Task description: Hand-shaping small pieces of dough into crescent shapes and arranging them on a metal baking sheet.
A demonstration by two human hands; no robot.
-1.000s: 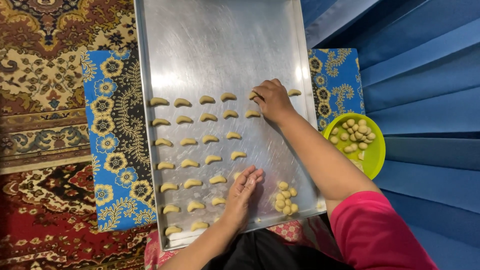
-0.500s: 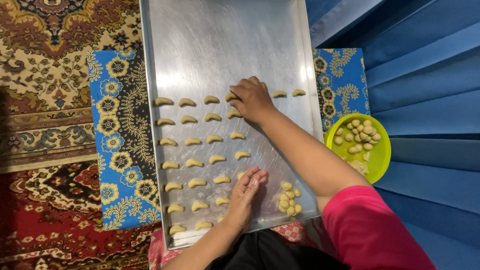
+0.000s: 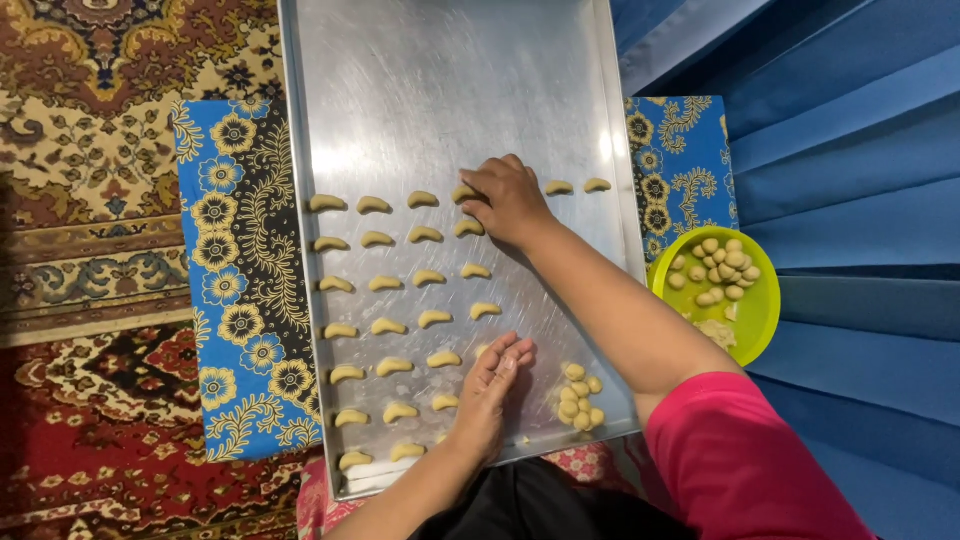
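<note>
We reach our right hand to 12 o'clock over the baking tray, fingers curled on a crescent dough piece. Our left hand lies flat, fingers loose, dough balls at its 3 o'clock.

Floor with red-brown patterned carpet. On it: blue floral batik cloth under large rectangular metal baking tray; round lime-green plastic bowl on blue mat.

The right hand has slid leftward along the top row of crescent dough pieces.
</note>
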